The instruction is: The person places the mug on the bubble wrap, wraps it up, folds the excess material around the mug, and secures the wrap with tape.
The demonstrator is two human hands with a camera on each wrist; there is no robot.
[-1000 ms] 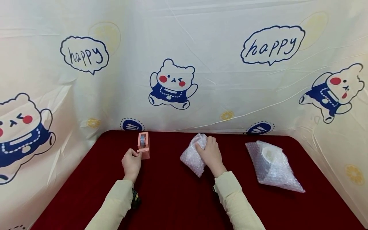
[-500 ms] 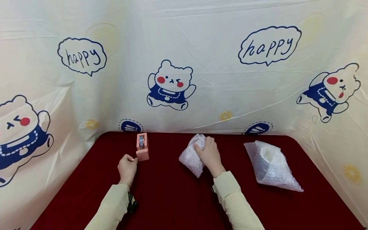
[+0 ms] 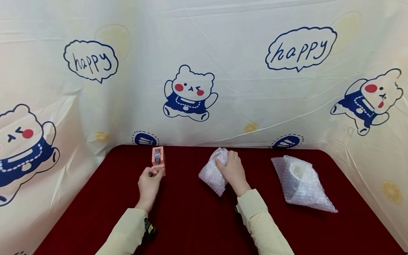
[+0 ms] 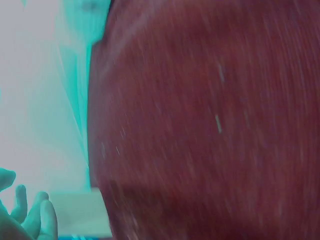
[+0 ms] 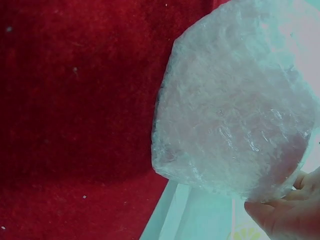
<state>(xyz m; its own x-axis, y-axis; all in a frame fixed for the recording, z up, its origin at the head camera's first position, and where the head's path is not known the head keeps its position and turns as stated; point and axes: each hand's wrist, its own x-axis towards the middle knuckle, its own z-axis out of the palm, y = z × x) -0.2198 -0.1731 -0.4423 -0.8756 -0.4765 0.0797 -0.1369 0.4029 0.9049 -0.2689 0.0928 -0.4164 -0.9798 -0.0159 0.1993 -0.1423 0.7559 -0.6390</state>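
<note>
On the left of the red-covered table stands a pink tape dispenser (image 3: 158,159) with a roll of tape in it. My left hand (image 3: 149,184) is at its front end, thumb and fingertips close together over the cutter edge. In the left wrist view, curled fingers (image 4: 37,217) show beside a pale block. I cannot tell whether tape is between the fingertips. My right hand (image 3: 234,171) grips the upper right side of a small bubble-wrapped bundle (image 3: 214,175) near the table's middle. In the right wrist view its fingers (image 5: 287,212) hold the wrap's lower edge.
A second, larger bubble-wrapped bundle (image 3: 304,186) with a round white rim showing inside lies at the right. A printed white curtain (image 3: 236,81) encloses the back and sides of the red table (image 3: 194,226).
My left hand draws back from the tape dispenser toward the front left, then returns to its front end. The right hand and both bundles stay in place.
</note>
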